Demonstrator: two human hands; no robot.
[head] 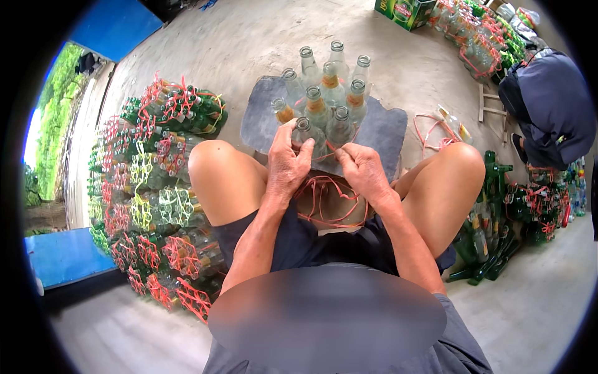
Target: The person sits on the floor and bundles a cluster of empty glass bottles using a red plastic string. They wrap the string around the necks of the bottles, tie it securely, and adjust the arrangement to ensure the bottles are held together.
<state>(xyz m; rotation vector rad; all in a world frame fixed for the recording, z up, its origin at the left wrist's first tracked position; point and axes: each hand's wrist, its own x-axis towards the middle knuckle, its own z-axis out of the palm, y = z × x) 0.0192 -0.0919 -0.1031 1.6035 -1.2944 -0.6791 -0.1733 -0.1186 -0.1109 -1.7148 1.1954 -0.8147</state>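
Note:
Several clear glass bottles (332,84) stand upright, close together, on a dark flat slab (265,104) between the knees; some have orange neck labels. My left hand (290,156) grips the neck of the nearest bottle (310,138), its thumb and fingers on either side. Just right of that bottle, my right hand (363,167) pinches a thin red plastic strap (324,158), which runs across the front of the bottles. More of the red strap (327,219) hangs in loose loops below the hands, in front of the lap.
Strapped bundles of bottles (180,205) are piled at the left. One bottle (455,125) lies by a strap coil (432,131) on the concrete floor. Green bottles (483,233) lie at the right. Another person (551,103) is near a wooden frame (493,105). A green carton (406,11) stands behind.

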